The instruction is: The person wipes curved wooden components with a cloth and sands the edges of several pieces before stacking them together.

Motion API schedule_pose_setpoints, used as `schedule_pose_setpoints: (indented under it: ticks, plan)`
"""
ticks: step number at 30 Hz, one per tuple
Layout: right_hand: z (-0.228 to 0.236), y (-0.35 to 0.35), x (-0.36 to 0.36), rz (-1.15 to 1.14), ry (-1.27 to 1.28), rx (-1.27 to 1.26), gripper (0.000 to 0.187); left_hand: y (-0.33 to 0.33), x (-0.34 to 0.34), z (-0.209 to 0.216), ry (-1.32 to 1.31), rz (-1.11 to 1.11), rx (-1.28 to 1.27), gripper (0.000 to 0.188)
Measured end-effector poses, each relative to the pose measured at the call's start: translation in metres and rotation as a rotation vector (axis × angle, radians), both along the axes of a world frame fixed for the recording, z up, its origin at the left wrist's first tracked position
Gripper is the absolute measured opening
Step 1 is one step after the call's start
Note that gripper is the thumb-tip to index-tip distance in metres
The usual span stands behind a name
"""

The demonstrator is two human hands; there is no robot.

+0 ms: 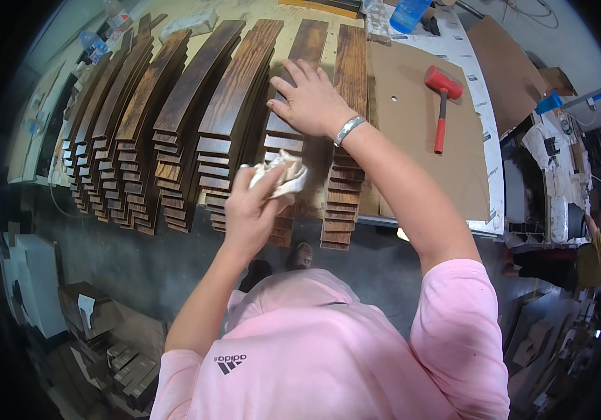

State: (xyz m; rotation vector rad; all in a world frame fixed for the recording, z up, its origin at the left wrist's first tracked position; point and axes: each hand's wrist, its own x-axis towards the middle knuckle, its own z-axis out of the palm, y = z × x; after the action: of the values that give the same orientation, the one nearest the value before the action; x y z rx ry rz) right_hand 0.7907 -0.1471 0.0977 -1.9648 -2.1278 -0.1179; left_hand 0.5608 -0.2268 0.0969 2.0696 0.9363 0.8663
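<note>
Left grip [253, 210] pinching crumpled cloth [288, 176] by front of plank stack [285, 129], second from right on counter [494, 203]. Right grip [311, 98] spread over top plank. I see risk: uneven push could slide plank or tip narrow stack into neighbouring stack [351, 70]; loose cloth could snag on stepped ends.

Board stacks [241, 84]: eight counted, 10 round to 1 o'clock; leftmost crowded. Hands: two, left hand [248, 211] centre, right hand [310, 100] 12. Rag [288, 178]: one, centre. Mallet [443, 84]: one, 2. Bottles [93, 46]: two, 10–11. Blue container [408, 14]: one, 1. Other person [593, 263]: one, 3.
</note>
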Motion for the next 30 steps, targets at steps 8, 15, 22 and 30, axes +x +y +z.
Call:
schedule_pose_setpoints:
  ticks: [8, 15, 22, 30]
  plan:
    - [0.002, 0.003, -0.002, -0.006, -0.012, -0.029, 0.060, -0.039, -0.080, -0.054, 0.426, -0.159, -0.083, 0.033]
    - [0.010, 0.002, -0.002, -0.019, -0.002, -0.059, 0.060, -0.048, -0.094, -0.089, 0.437, -0.269, -0.077, 0.029]
    - [0.003, 0.002, 0.001, -0.028, -0.026, -0.044, 0.059, -0.037, -0.052, -0.034, 0.089, -0.113, -0.124, 0.029]
    - [-0.001, 0.001, 0.002, -0.021, -0.036, -0.007, 0.059, -0.057, -0.090, -0.060, 0.283, -0.057, -0.117, 0.030]
